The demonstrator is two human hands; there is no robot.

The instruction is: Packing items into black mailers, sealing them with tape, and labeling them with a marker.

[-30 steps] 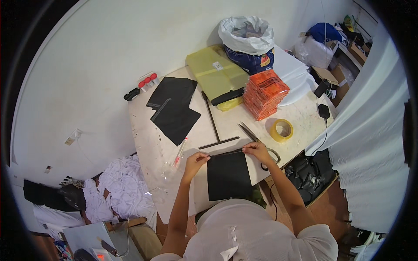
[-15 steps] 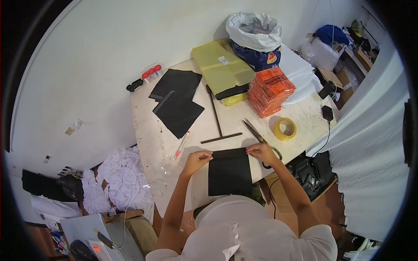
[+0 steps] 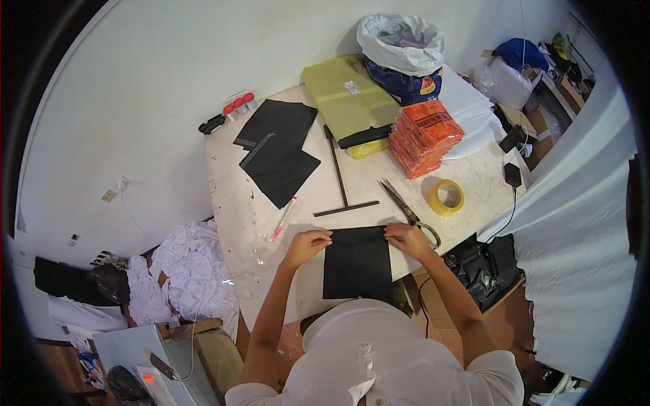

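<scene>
A black fabric piece, roughly square, lies at the table's near edge, its lower end close to my body. With finger and thumb closed, my left hand pinches its far left corner. My right hand grips the far right corner in the same way. Scissors rest just beyond and beside the right hand, blades pointing away. A dark T-shaped ruler lies past the fabric. Left of it is a clear pen-like tube with red ends.
Two overlapping black pieces lie far left on the pale table. Toward the back are a yellow package, an orange packet stack and a white-and-blue sack. Yellow tape sits at right; white cloth is heaped left.
The whole view has shifted slightly. Both hands keep their hold on the fabric's far corners, and the fabric stays almost in place.
</scene>
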